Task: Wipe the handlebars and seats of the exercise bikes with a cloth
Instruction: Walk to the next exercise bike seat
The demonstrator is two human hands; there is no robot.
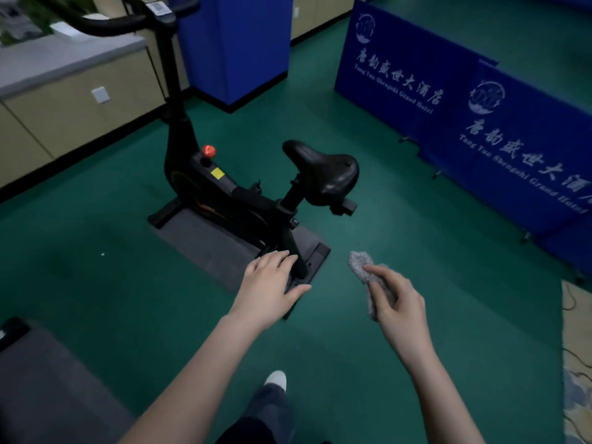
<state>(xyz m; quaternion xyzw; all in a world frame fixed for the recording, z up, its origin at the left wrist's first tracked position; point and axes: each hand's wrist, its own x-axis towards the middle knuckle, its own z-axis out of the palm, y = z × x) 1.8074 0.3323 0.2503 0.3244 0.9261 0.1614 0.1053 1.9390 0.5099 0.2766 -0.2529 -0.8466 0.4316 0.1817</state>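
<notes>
Seen from the head camera: right hand [398, 302] clamped around a crumpled grey cloth [368, 277], left hand [270, 285] spread flat with nothing in it, both held apart above green floor [96, 283]. Black exercise bike [230, 193] just ahead of the hands, seat [323, 169] beyond the fingertips, handlebars [112, 25] farther off. Blue banners [480, 123] off to the right.

Green floor [96, 267], dim light. Beige cabinets [73, 100] w/ grey top at left. Blue pillar [237, 43] behind. Blue printed barriers [480, 123] at right.
</notes>
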